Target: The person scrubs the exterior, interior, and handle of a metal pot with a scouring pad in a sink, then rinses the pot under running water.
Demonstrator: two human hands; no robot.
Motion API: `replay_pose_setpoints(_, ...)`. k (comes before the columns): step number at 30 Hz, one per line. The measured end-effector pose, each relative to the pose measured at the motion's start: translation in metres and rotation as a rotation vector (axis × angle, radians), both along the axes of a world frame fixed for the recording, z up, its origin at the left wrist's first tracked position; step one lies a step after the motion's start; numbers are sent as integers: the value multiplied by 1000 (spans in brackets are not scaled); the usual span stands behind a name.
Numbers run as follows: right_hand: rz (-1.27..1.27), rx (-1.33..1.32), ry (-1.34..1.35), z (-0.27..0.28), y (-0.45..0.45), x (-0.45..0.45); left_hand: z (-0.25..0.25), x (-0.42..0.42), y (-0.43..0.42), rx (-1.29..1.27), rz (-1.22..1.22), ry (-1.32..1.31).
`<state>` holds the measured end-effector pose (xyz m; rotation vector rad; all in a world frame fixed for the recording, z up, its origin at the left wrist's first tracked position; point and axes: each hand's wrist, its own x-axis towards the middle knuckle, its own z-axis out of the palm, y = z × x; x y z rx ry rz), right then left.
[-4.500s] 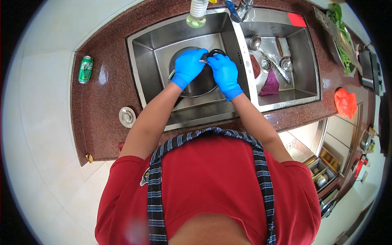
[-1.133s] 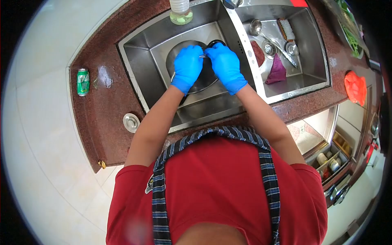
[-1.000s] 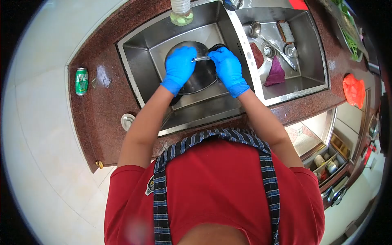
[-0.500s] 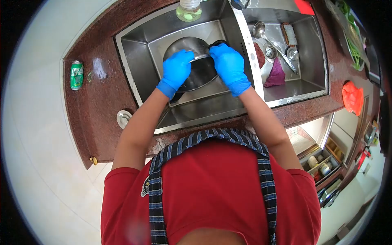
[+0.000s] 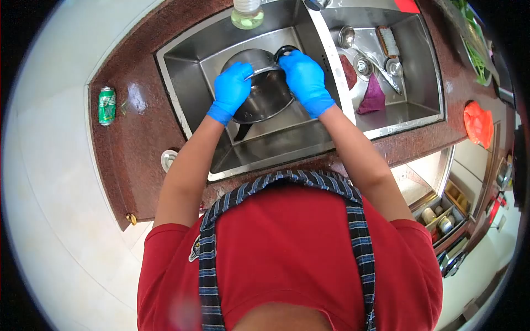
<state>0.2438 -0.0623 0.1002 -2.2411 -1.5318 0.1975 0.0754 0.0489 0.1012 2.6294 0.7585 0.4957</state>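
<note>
A steel pot point(image 5: 265, 99) with dark handles sits tilted in the left sink basin point(image 5: 287, 140), its dark, shiny inside facing me. My left hand point(image 5: 232, 90), in a blue glove, is closed on a steel edge at the pot's upper left. My right hand point(image 5: 305, 78), also gloved in blue, is closed at the upper right, beside a black loop handle point(image 5: 284, 52). Its fingertips are partly hidden. Another dark handle point(image 5: 242, 131) points toward me at the lower left. Whether the grey curved part between my hands belongs to the pot or is separate, I cannot tell.
In the right basin lie a ladle point(image 5: 346, 36), a brush point(image 5: 388, 42) and a purple cloth point(image 5: 372, 96). A bottle of greenish liquid point(image 5: 247, 19) stands behind the left basin. On the counter are a green can point(image 5: 106, 106) and a red bag point(image 5: 478, 124).
Both hands have shifted slightly left in view. The pot's inside and its near dark handle show more now, and the black loop handle by my right hand is clearer.
</note>
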Motion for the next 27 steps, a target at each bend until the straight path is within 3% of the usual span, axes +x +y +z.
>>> replay_pose_setpoints(13, 26, 140, 51, -7, -5, 8, -6, 0, 7, -7, 11, -51)
replay_pose_setpoints(15, 3, 39, 8, 1, -7, 5, -5, -3, 3, -41, 52, 50)
replay_pose_setpoints(19, 70, 115, 34, 18, 6, -8, -6, -4, -3, 43, 66, 86)
replay_pose_setpoints(27, -8, 141, 164, -20, -2, 6, -7, -2, 9, -27, 101, -27)
